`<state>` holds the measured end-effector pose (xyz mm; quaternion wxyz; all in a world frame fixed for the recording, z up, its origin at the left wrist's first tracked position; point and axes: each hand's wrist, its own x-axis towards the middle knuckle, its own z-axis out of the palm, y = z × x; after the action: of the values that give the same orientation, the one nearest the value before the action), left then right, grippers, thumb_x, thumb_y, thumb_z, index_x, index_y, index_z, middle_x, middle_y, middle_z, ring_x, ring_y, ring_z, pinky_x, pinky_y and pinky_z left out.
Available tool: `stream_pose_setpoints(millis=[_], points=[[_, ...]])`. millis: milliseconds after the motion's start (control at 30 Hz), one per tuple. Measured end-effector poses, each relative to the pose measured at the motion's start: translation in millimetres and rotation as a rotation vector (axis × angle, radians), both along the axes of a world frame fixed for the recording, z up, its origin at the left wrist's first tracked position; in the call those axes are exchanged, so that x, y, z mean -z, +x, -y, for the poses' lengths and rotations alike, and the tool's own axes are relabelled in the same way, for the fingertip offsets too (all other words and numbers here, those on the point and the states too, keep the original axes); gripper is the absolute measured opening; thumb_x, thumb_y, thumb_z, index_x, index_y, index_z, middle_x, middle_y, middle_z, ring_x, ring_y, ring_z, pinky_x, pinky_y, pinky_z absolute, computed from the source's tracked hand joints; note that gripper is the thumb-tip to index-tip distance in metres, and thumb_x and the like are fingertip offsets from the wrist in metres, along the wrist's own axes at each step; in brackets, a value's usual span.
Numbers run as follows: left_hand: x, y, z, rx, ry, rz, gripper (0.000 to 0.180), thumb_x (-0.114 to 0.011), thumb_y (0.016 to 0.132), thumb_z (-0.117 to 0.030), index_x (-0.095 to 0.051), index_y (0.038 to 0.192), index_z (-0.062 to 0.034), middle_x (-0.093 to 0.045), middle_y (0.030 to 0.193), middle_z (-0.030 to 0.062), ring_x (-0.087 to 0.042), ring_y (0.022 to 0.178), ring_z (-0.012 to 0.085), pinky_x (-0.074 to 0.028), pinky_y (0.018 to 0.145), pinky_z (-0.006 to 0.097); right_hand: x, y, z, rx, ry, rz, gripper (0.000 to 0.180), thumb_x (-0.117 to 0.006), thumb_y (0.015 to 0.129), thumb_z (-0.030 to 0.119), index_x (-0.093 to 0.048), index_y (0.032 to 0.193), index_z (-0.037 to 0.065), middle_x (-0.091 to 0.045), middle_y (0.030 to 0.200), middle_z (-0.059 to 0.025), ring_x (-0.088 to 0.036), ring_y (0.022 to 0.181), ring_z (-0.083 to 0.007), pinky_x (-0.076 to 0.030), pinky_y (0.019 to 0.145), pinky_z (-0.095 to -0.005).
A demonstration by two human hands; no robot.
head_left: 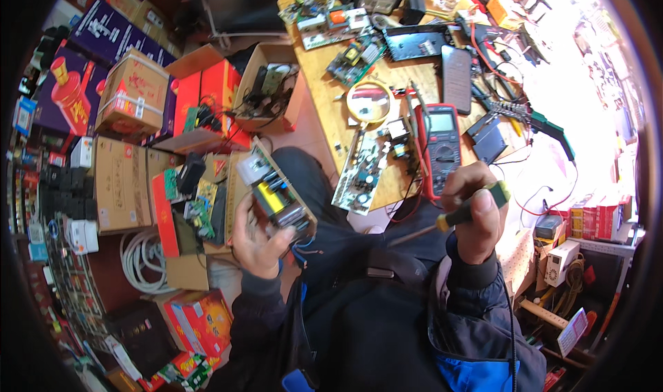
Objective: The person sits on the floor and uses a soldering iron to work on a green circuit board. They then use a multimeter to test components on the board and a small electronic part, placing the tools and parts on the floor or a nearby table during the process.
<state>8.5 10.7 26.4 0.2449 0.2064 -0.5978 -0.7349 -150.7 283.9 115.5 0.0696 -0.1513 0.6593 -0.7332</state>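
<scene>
White lettering (101,23) marks purple boxes (112,41); left hand (258,243) grips circuit board (277,197), right hand (479,225) screwdriver (457,217)

A circuit board (273,197), bearing a yellow-wrapped block among dark components, is held tilted left of the frame's centre, blue wires at its lower end. Right of centre, a held screwdriver (452,219) points its shaft lower left.
</scene>
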Motion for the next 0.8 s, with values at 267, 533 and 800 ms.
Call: stream_pose_setpoints(millis=[267, 533, 800], points=[[15, 1, 15, -0.014, -0.007, 0.005, 0.091, -0.083, 0.077, -0.018, -0.035, 0.149, 0.0119, -0.055, 0.134, 0.0191, -0.058, 0.121, 0.0250, -0.046, 0.107, 0.037, -12, -49, -22, 0.273, 0.147, -0.137, 0.024, -0.073, 0.096, 0.009, -0.069, 0.119, 0.000, -0.068, 0.104, -0.0063, -0.065, 0.083, -0.0123, -0.052, 0.072, -0.0250], [17, -11, 20, 0.017, -0.033, 0.013, 0.088, -0.081, 0.079, -0.024, -0.039, 0.149, 0.0110, -0.057, 0.134, 0.0159, -0.059, 0.120, 0.0232, -0.044, 0.109, 0.036, 21, -136, -5, 0.247, 0.540, -0.298, 0.025, -0.070, 0.090, 0.013, -0.072, 0.113, 0.001, -0.073, 0.095, -0.0168, -0.072, 0.085, -0.0244, -0.056, 0.082, -0.0346], [18, -17, 17, -0.003, -0.016, 0.026, 0.090, -0.084, 0.077, -0.024, -0.040, 0.147, 0.0114, -0.057, 0.133, 0.0181, -0.058, 0.120, 0.0236, -0.046, 0.106, 0.036, 43, -215, 13, 0.049, 0.746, -0.263, 0.032, -0.070, 0.082, 0.024, -0.075, 0.105, 0.002, -0.074, 0.093, -0.0211, -0.072, 0.086, -0.0359, -0.057, 0.083, -0.0406]])
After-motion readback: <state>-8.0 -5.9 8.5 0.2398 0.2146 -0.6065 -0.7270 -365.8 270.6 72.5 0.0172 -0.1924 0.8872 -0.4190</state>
